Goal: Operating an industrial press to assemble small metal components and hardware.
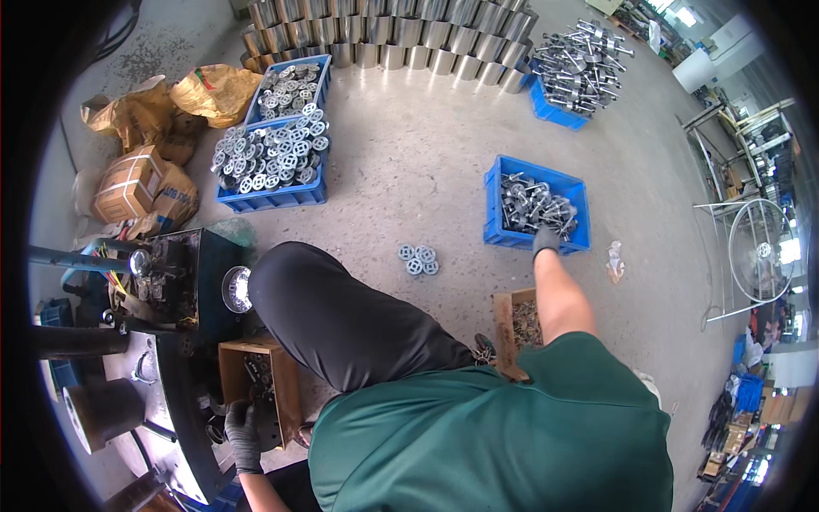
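My right hand (546, 241), in a dark grey glove, reaches over the near rim of a blue plastic bin (492, 205). It touches or nearly touches the loose metal shaft parts (533, 203) heaped inside; its fingertips are hidden among them. My left hand (244, 427), gloved in grey, is at the edge of a machine (175, 384) on the left. Its fingers look curled, and what they hold, if anything, cannot be made out. Beside that hand stands a wooden box (286, 388) with dark metal pieces in it.
Several round slotted discs (418, 259) lie on the floor. A second wooden box (503, 328) holds small scraps by my foot. Blue crates of discs (271, 201), stacked shiny metal cylinders (401, 32) and another crate of shaft parts (559, 113) stand farther off. Bags and a carton (128, 183) sit left.
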Motion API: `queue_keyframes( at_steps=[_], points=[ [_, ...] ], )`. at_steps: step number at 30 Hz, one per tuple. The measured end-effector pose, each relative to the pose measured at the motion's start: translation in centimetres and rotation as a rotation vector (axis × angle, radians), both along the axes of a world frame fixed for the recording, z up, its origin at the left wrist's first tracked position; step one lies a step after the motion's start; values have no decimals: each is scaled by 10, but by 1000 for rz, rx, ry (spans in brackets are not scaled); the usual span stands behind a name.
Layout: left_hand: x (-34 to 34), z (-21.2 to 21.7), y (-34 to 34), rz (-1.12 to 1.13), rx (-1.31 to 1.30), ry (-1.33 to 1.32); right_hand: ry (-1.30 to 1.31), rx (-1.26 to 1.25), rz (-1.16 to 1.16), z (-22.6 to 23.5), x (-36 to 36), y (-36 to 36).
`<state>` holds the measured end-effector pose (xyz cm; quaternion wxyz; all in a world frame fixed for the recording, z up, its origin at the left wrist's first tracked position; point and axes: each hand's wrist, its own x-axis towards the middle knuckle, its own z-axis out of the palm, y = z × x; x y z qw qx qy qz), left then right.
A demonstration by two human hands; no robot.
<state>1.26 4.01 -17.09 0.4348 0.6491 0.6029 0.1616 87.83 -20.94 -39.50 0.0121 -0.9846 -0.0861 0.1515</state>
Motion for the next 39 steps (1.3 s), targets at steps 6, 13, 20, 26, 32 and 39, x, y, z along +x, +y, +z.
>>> queue_keyframes(
  at_steps=[6,13,20,26,32,39],
  points=[
    [41,-25,30,-103,0,-134,0,1058,-362,-116,-48,-3],
    [10,27,35,159,252,-204,344,1104,-24,9,-135,136],
    [-75,131,63,876,491,-701,594,1439,692,219,-236,303],
    [-243,64,38,1522,723,-1053,639,1161,1674,385,-440,367],
    [-247,69,33,1698,637,-1575,638,599,2522,362,-556,403],
    [-259,50,32,1592,537,-1648,476,-421,2504,306,-571,406]
  ],
)
